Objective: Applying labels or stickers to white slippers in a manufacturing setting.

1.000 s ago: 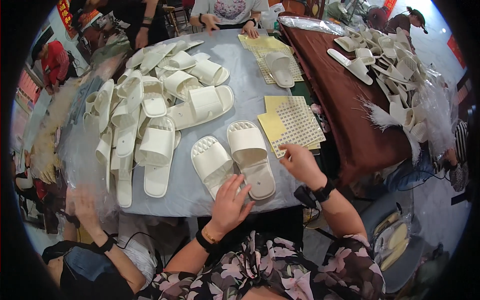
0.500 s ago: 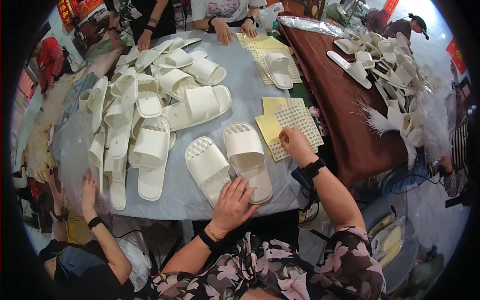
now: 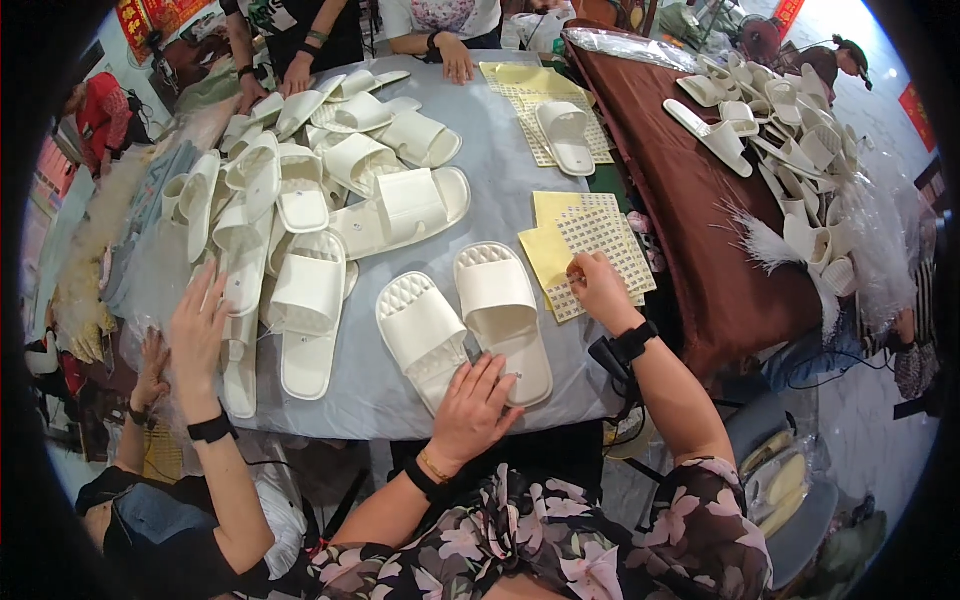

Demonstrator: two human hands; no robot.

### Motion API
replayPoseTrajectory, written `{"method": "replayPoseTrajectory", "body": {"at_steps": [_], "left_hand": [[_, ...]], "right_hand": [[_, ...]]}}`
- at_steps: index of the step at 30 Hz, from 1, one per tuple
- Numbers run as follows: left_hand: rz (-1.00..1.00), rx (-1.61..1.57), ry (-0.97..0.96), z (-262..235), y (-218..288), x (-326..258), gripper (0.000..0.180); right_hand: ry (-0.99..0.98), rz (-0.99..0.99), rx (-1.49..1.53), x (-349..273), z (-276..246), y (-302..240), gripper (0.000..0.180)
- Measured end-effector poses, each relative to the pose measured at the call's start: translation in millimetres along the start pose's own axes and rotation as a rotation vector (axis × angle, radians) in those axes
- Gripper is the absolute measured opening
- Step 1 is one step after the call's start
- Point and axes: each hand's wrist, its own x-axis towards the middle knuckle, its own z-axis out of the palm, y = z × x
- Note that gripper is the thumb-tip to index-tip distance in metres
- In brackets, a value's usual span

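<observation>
A pair of white slippers lies side by side in front of me, the left slipper (image 3: 418,325) and the right slipper (image 3: 498,305), toes pointing away. My left hand (image 3: 474,408) lies flat across their heel ends, fingers stretched out. To the right are yellow-backed sheets of small printed stickers (image 3: 607,232). Over their lower part, my right hand (image 3: 600,288) has thumb and forefinger pinched together. Whatever sits between those fingertips is too small to make out.
A heap of white slippers (image 3: 405,205) covers the table's left. A co-worker's hand (image 3: 200,335) reaches over its near edge. Farther back, a single slipper (image 3: 566,138) rests on more sticker sheets (image 3: 515,80). More slippers (image 3: 790,130) lie on a brown-covered table (image 3: 690,215) at right.
The co-worker's hand at left has moved up and inward to the slipper heap. One hand of the person at the far side has left the sticker sheets. My hands have barely moved.
</observation>
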Motion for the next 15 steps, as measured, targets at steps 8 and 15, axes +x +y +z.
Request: {"method": "replayPoseTrajectory", "body": {"at_steps": [8, 15], "left_hand": [[0.0, 0.0, 0.011, 0, 2, 0, 0.048], [-0.014, -0.006, 0.009, 0, 2, 0, 0.047]], "right_hand": [[0.012, 0.004, 0.02, -2, 2, 4, 0.015], [0.043, 0.081, 0.285, -5, -9, 8, 0.018]]}}
